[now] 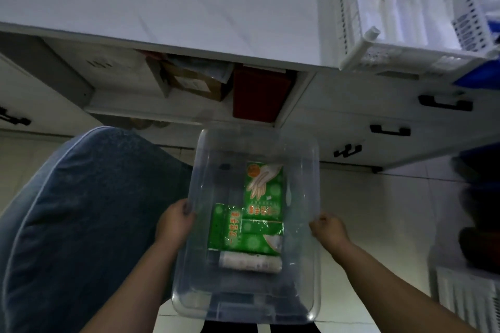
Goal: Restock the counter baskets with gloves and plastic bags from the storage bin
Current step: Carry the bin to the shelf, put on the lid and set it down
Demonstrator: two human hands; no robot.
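Gripping the left rim of the clear storage bin (317, 170) with the left hand (176, 222), in curled fingers, with the thumb laid against the wall. Clasping the right rim the same way with the right hand (328, 228), closed round the lip. Reaching in from the bottom edge of the view on two bare forearms. Cannot tell whether resting on the floor (365, 211) or carried just above it.

Holds, flat on its bottom, two green packs. Shows the upper glove pack (263, 189) toward the far right, printed with a pale hand, and the lower glove pack (243, 232) just below and left of it, touching or overlapping at the corner. Holds too a white roll of plastic bags (250, 261), lying crosswise right against the near edge of the lower glove pack.

Sits beside a blue-grey cushion (81, 211) on the left, close to the left forearm. Faces, farther out, the white bench (162, 0) with an open shelf underneath, storing a cardboard box (194, 84) and a dark red box (258, 94) side by side. Shows white drawers with black handles (389, 131) to the right of that shelf.

Carries, on the bench top at the far right, a white slotted basket (354, 57) at the front edge, loaded with clear bag rolls (392, 3). Shows a blue container (476, 77), mostly hidden, just beside it, and a second white basket (465, 297) low at the right.
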